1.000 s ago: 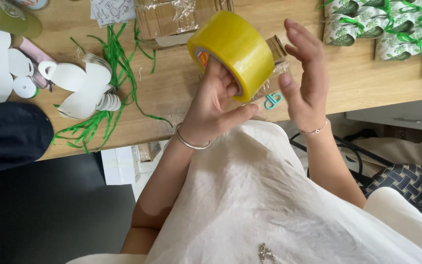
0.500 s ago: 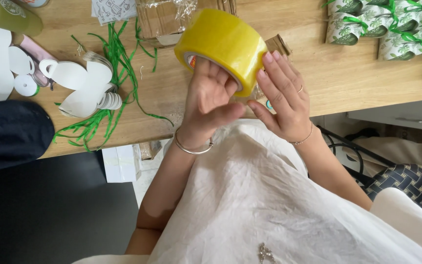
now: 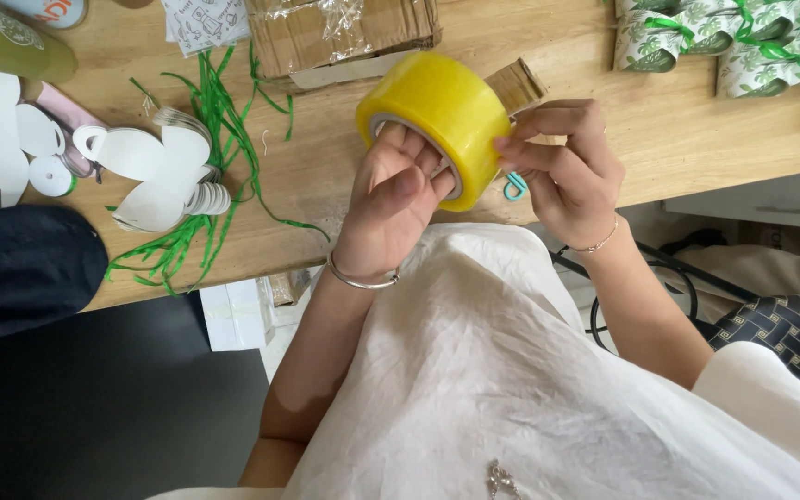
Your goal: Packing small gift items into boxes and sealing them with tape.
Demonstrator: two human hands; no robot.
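My left hand [image 3: 393, 199], with a silver bangle on the wrist, has its fingers pushed into the core of a big yellow tape roll [image 3: 446, 106] and holds it above the wooden table [image 3: 678, 139]. My right hand [image 3: 567, 167], wearing a thin bracelet, rests its fingertips on the roll's outer face at the right side, pinching at the tape surface. A teal scissor handle [image 3: 515, 187] peeks out just under the roll, between both hands.
A cardboard box [image 3: 344, 32] lies behind the roll. Green ribbon strands [image 3: 224, 111] and white paper cutouts [image 3: 155, 171] spread to the left. Wrapped rolls tied with green ribbon [image 3: 733, 42] line the top right. A dark bundle [image 3: 20, 268] sits at the left edge.
My right hand went from an open palm beside the roll to fingertips pressed on its outer surface. The roll has tilted and come down slightly.
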